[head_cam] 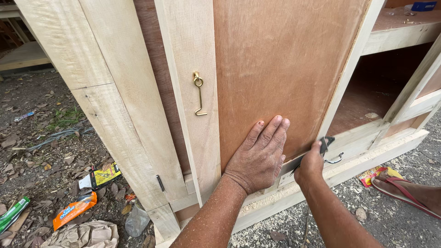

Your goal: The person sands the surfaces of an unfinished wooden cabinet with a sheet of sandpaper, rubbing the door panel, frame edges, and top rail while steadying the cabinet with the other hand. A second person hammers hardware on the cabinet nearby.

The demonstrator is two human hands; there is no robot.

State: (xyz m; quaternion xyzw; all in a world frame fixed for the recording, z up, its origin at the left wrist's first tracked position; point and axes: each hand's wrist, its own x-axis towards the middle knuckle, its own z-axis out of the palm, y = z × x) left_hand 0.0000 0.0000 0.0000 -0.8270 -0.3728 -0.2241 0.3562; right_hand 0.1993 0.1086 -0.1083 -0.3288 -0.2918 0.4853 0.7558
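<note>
From the head camera, my left hand (259, 156) lies flat, fingers spread and holding nothing, palm pressed against the smooth reddish-brown plywood panel (275, 59) of a cabinet door (190, 55) framed in pale, rough-sawn wood. My right hand (308, 167) is curled shut around a small dark metal tool (325, 144), its head set against the lower edge of that door where panel meets frame (what kind of tool it is, I cannot tell). Both forearms are dusted with fine sawdust.

One brass hook latch (199, 94), thin and bent at the tip, hangs straight down from its eye on the door's left upright. One curved metal handle (334, 160) shows on the pale rail just right of my right hand. One small dark hinge (160, 183) sits low on the wide plank to the left. To the right, one open compartment (367, 96) of bare plywood sits under a shelf.

On the grey dirt ground (41, 138), scattered with dry leaves, lie three bright wrappers at left: one orange (73, 210), one yellow and black (102, 176), one green (13, 213). A crumpled brown paper bag (82, 234) lies beside them. At right, one foot in a red flip-flop (404, 190) rests by another yellow wrapper (379, 174).
</note>
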